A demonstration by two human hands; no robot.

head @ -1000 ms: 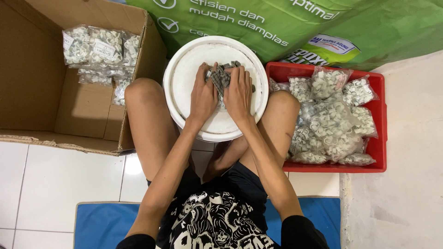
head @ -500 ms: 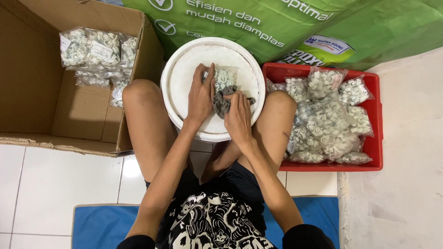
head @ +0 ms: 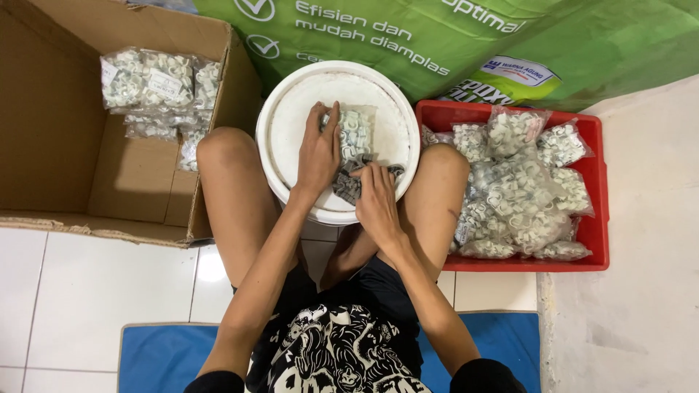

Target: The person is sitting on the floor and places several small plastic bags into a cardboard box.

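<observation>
A white round bucket lid (head: pixel 291 124) sits between my knees. On it lies a clear plastic bag of small white clips (head: pixel 354 131). My left hand (head: pixel 317 154) presses flat on the bag's left edge. Nearer to me, my right hand (head: pixel 376 196) grips the bag's dark grey lower end (head: pixel 346 186), fingers curled over it.
An open cardboard box (head: pixel 65 131) at the left holds several filled clip bags (head: pixel 149 84). A red tray (head: pixel 597 182) at the right is piled with more bags (head: pixel 517 182). Green sacks (head: pixel 451 36) lie behind. I sit on a blue mat (head: pixel 156 356) on white tiles.
The bag has been drawn out flat across the lid. My right hand slid toward me to its lower end, while the left stayed on its upper part.
</observation>
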